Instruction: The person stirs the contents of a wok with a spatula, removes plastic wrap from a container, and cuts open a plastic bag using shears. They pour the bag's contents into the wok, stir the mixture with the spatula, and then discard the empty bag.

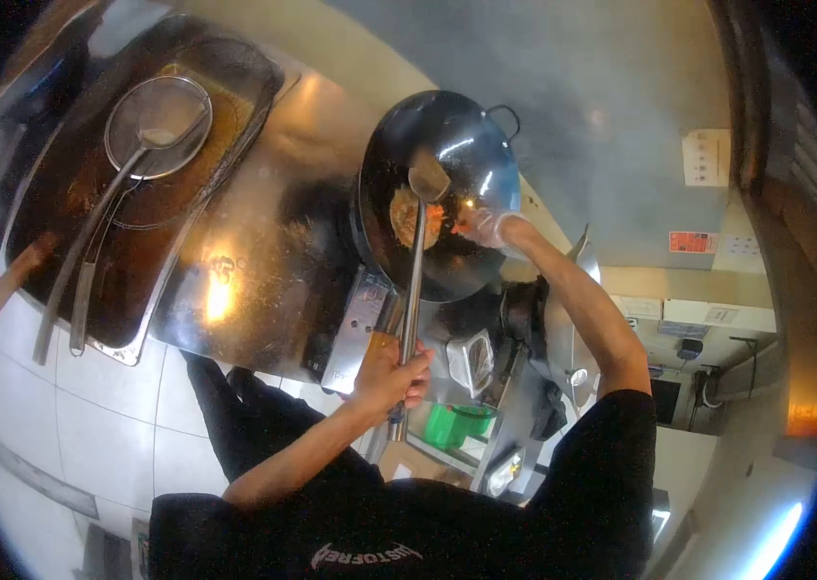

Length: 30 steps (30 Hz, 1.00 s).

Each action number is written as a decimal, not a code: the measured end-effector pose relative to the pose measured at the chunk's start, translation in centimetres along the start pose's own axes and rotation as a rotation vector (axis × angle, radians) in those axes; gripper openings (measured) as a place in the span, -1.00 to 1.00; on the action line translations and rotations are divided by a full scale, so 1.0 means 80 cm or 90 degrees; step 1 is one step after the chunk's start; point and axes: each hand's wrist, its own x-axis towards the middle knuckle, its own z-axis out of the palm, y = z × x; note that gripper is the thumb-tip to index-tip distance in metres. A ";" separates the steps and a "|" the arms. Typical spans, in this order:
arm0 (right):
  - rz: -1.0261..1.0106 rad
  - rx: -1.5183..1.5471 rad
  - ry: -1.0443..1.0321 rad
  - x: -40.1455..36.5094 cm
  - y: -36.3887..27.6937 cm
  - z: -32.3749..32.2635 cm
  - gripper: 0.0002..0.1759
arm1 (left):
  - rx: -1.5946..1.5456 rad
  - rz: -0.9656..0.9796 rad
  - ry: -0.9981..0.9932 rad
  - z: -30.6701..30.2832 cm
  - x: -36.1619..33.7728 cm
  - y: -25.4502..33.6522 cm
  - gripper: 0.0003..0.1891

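Note:
A black wok (471, 266) holds a small heap of food with orange bits (406, 220). My left hand (391, 380) is closed round the long metal handle of a wok spatula (417, 275), whose blade rests over the food. A wooden handle (385, 333) lies right by the fingers of that hand. In a clear glove, my right hand (493, 228) reaches over the wok's right side. Its fingers are drawn together beside the food, with orange at their tips; what they hold is too blurred to name.
On the left, a round strainer (159, 126) and other long-handled tools lie over a dark, oily tray (143, 333). A stained metal counter (244, 261) adjoins the wok. A clear container (471, 361) and a green container (454, 425) are near my body.

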 end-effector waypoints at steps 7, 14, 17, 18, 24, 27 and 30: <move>-0.105 -0.054 -0.015 -0.032 -0.052 -0.048 -0.67 | -0.046 -0.021 -0.025 0.003 0.000 0.010 -0.75; 0.069 -0.009 -0.084 -0.035 -0.075 -0.063 -0.66 | -0.057 -0.023 -0.030 -0.004 0.001 0.013 -0.75; 0.027 0.000 -0.066 -0.009 -0.040 -0.036 -0.61 | -0.054 -0.011 -0.049 -0.007 0.000 0.016 -0.75; 0.024 0.025 -0.033 -0.005 -0.029 -0.025 -0.55 | -0.050 -0.008 -0.043 -0.007 -0.001 0.017 -0.75; -0.122 0.076 0.347 -0.007 0.008 0.022 -0.34 | -0.028 -0.021 -0.027 -0.007 -0.001 0.021 -0.74; 0.024 0.361 0.149 -0.024 -0.001 -0.011 -0.26 | -0.033 -0.026 -0.031 -0.007 -0.002 0.023 -0.75; 0.071 0.507 0.011 -0.028 0.000 -0.013 -0.30 | -0.035 -0.027 -0.035 -0.009 -0.001 0.022 -0.75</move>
